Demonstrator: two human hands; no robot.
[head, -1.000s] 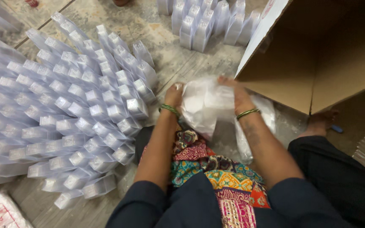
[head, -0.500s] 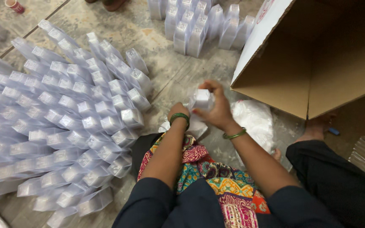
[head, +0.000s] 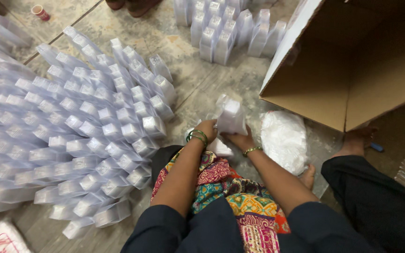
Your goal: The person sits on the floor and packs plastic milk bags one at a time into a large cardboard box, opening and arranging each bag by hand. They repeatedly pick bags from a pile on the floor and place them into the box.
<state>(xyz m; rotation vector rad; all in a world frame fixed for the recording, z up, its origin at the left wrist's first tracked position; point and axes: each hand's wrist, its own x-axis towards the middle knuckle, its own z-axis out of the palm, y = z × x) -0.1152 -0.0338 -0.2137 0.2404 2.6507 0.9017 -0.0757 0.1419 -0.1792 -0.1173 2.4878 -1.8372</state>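
- The stone floor [head: 202, 89] carries everything; it is mottled grey-green, hard and flat, so the light stock lies steady wherever you set it.
- The cardboard box [head: 352, 70] lies on its side to your right with its open mouth towards you, plain brown board, its white-faced flap turned out near your reach.
- The bank of clear plastic packs [head: 71, 131] fans out on your left in overlapping rows, each leaning on the next, which keeps the slick, glossy sleeves from sliding apart. A smaller upright group of the same packs [head: 221, 28] stands beyond, near the box.
- The crumpled white plastic bag [head: 284, 140] lies on the floor just beside your right forearm, soft and translucent, bulging with what look like more of the same pieces, though the view is too hazy to be sure.
- The small clear pack [head: 230, 115] is raised above the floor before your knees, a boxy, shiny sleeve with a pale insert.
- Your left hand [head: 207, 129] pinches that pack at its lower left edge; your right hand [head: 240, 140] is closed under its base, so both grip it from below.
- A small paper cup [head: 40, 11] stands far off at the top left.
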